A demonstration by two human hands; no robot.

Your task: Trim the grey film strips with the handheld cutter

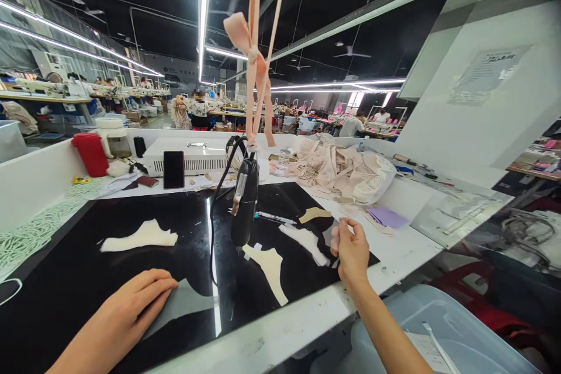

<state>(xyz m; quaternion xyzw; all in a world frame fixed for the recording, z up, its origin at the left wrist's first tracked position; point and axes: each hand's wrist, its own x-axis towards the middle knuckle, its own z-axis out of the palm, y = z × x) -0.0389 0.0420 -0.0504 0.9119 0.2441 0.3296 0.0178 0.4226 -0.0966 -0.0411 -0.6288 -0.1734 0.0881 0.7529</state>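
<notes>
My left hand (135,299) lies with its fingers stretched over a sheer grey fabric piece (186,302), which is spread on the black board (149,269). Part of that piece is hidden under the hand. At the board's right edge, my right hand (352,250) is closed in a pinch on another sheer piece (328,235), mostly covered by the fingers. Cream curved pieces lie on the board: one at the left (139,236), one near the middle (268,269) and a white one (305,243) beside my right hand. A tan piece (314,214) lies just beyond.
A black-wrapped handheld tool (245,201) hangs from pink straps (256,70), its cable looping over the board. Behind stand a phone (174,169), a white box (197,158) and a red container (90,155). Beige garments (342,169) are heaped at the back right; green cord (39,225) lies left.
</notes>
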